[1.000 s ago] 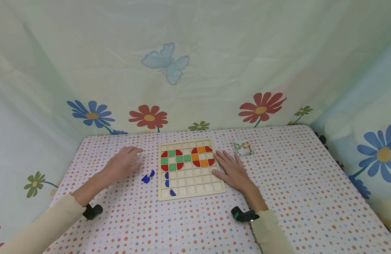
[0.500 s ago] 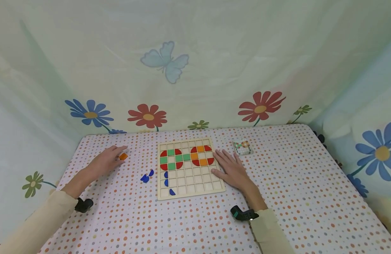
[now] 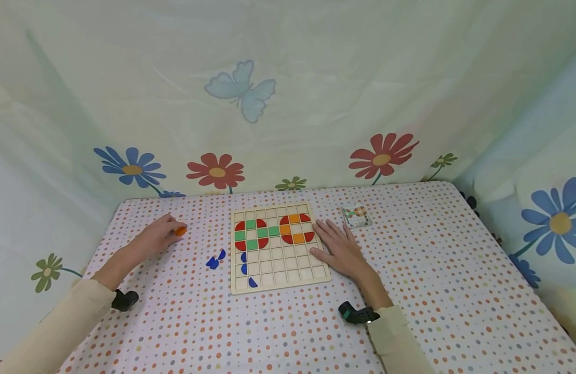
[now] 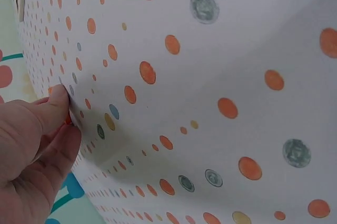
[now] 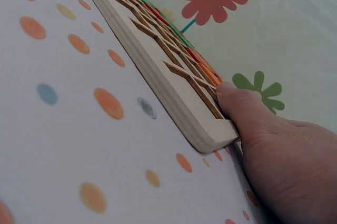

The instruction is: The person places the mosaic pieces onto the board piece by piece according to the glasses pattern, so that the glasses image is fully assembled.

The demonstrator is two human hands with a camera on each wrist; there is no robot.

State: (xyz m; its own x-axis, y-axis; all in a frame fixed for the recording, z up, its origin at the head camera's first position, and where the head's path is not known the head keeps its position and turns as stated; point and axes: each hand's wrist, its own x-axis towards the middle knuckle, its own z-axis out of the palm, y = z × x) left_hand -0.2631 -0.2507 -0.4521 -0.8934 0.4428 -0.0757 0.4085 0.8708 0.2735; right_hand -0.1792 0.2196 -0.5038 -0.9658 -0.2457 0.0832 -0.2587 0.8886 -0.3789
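At the left of the table, the left hand (image 3: 156, 238) pinches a small orange tile (image 3: 181, 230) between thumb and fingers. In the left wrist view, the thumb and fingertips of that hand (image 4: 42, 140) mostly hide the tile, low over the cloth. The right hand (image 3: 341, 253) rests with fairly straight fingers on the right edge of a wooden grid board (image 3: 283, 287). Seen from the right wrist, its thumb (image 5: 237, 100) lies on the board's corner. Red, green and orange pieces fill cells in the upper rows; blue pieces (image 3: 243, 269) sit along the left side.
Several loose blue pieces (image 3: 214, 262) lie on the cloth between the left hand and the board. A small pattern card (image 3: 357, 217) lies beyond the right hand. The dotted tablecloth (image 3: 437, 280) spreads around, with a flowered curtain (image 3: 316, 93) behind.
My left hand has moved left, away from the loose blue pieces, to the orange tile, and its fingers have closed on it. The right hand stays on the board.
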